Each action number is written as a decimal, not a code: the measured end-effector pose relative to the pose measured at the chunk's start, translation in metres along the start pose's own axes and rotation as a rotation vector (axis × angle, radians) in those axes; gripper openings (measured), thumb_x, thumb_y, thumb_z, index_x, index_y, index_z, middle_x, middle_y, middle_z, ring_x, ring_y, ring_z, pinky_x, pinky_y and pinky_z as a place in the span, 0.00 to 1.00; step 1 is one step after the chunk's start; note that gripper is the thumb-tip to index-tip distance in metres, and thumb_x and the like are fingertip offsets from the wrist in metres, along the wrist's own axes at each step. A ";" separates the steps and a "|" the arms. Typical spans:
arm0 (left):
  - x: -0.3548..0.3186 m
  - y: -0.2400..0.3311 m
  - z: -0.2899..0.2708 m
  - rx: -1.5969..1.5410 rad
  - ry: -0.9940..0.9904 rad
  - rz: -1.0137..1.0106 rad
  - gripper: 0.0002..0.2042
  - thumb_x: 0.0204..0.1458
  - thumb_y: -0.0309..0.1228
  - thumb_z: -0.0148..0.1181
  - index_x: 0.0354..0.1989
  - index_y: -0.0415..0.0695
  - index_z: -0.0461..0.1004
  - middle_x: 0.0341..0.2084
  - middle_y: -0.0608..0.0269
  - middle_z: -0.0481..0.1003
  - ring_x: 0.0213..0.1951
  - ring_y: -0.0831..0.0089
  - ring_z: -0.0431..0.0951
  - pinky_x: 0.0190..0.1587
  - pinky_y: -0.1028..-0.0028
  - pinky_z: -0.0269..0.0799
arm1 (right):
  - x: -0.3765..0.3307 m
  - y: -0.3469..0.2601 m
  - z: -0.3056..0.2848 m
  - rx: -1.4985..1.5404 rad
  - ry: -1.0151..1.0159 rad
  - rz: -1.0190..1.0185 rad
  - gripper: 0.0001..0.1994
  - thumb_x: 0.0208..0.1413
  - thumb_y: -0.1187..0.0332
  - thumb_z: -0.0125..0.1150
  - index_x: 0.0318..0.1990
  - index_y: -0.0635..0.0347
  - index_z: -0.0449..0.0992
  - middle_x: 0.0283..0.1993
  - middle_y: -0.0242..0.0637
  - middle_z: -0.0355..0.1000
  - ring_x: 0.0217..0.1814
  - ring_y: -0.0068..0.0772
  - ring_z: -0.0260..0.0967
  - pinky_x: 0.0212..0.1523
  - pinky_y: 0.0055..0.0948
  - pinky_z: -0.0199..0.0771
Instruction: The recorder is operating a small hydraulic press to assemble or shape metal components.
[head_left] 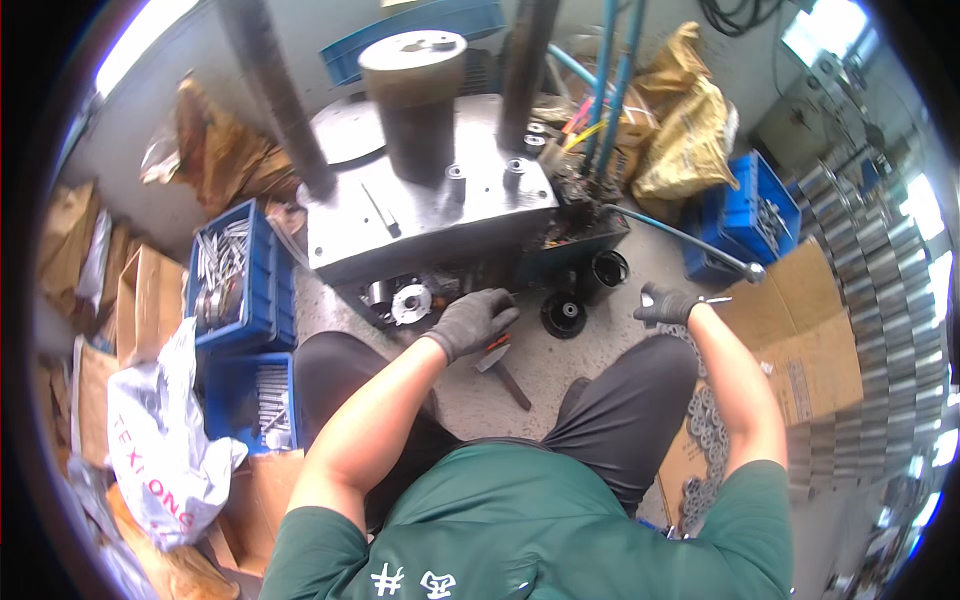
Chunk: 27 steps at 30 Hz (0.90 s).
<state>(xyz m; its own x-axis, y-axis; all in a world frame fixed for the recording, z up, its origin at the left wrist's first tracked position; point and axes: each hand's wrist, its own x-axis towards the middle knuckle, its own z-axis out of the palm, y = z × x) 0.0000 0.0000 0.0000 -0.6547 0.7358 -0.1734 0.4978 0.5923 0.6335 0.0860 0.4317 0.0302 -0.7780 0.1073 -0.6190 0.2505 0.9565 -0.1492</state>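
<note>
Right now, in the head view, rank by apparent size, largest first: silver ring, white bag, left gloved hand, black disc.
1. White bag
2. Left gloved hand
3. Silver ring and black disc: too alike to rank.

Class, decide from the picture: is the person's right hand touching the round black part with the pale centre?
Apart. The head view shows it: grey floor is visible between the right hand and the round black part.

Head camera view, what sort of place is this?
Probably a metalworking shop: a heavy press-like machine stands ahead, a blue bin at the left holds metal parts, and many metal rings lie at the right.
</note>
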 end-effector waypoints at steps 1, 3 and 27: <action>0.002 -0.004 -0.001 -0.134 0.037 -0.010 0.23 0.68 0.51 0.56 0.60 0.46 0.76 0.54 0.51 0.81 0.56 0.51 0.81 0.59 0.57 0.75 | -0.003 -0.027 -0.020 0.057 -0.055 -0.011 0.40 0.53 0.46 0.68 0.69 0.60 0.69 0.47 0.50 0.84 0.54 0.43 0.82 0.59 0.40 0.77; 0.003 -0.010 -0.002 -0.273 0.096 -0.034 0.23 0.68 0.50 0.57 0.60 0.45 0.75 0.53 0.51 0.81 0.56 0.53 0.81 0.58 0.60 0.76 | -0.007 -0.087 -0.038 0.018 -0.030 -0.101 0.36 0.53 0.46 0.68 0.64 0.59 0.74 0.44 0.46 0.85 0.49 0.45 0.83 0.54 0.40 0.78; -0.048 -0.001 0.015 -1.512 0.358 -0.266 0.22 0.68 0.50 0.58 0.32 0.43 0.76 0.35 0.59 0.80 0.40 0.71 0.81 0.50 0.69 0.78 | -0.055 -0.219 -0.032 0.271 0.663 -1.012 0.20 0.48 0.67 0.77 0.49 0.61 0.80 0.43 0.44 0.77 0.41 0.46 0.78 0.44 0.41 0.81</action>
<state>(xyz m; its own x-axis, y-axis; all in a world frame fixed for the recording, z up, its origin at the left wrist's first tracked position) 0.0388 -0.0308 -0.0035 -0.8315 0.4260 -0.3566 -0.5116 -0.3369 0.7904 0.0554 0.2251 0.1210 -0.8122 -0.4549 0.3652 -0.5830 0.6101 -0.5365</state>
